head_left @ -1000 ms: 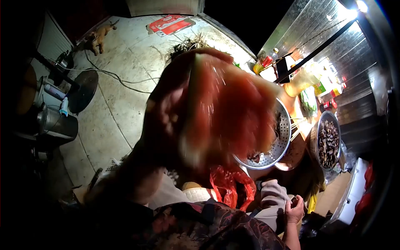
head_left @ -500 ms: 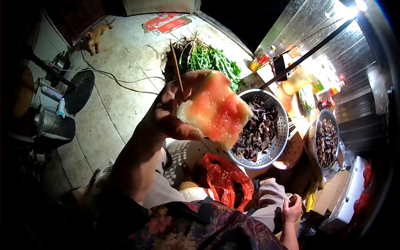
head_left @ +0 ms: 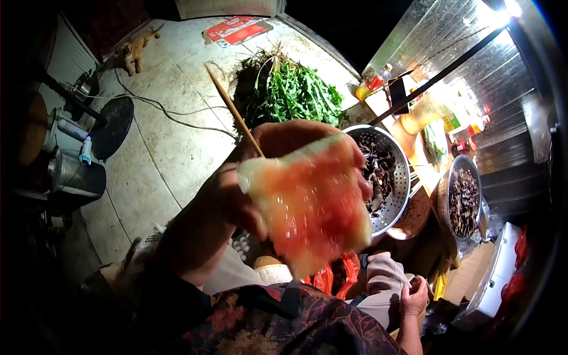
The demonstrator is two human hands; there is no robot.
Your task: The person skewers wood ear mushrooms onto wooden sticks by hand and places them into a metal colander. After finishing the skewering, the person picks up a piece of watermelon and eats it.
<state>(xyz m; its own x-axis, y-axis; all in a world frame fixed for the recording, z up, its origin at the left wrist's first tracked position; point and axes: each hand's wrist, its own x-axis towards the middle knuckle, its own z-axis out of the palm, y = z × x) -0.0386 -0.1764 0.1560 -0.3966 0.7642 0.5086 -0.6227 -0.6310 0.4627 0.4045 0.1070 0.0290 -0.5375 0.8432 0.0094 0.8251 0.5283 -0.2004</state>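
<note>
My left hand [head_left: 236, 192] is closed around a bitten slice of watermelon [head_left: 310, 204], its red flesh toward me and pale rind along the edges. A thin wooden stick [head_left: 234, 109] pokes up from the same hand, its lower end hidden by the fingers and slice. My right hand [head_left: 415, 296] rests on my trouser leg at the lower right, fingers curled in; what they hold, if anything, cannot be made out. Behind the slice stands a perforated metal colander [head_left: 397, 216] of dark, leafy-looking pieces [head_left: 378, 168]. A red plastic bag [head_left: 349, 275] shows partly below the slice.
Leafy greens [head_left: 302, 94] lie on the tiled floor beyond my hand. A small brown animal [head_left: 135, 52] is at the far left, near a cable [head_left: 157, 105]. To the right are a second colander [head_left: 464, 195], bottles [head_left: 376, 83] and a white foam box [head_left: 488, 284].
My left hand has brought the watermelon slice lower and closer to me, so it looks larger and covers part of the colander and red bag. The stick leans further left. My right hand stays put.
</note>
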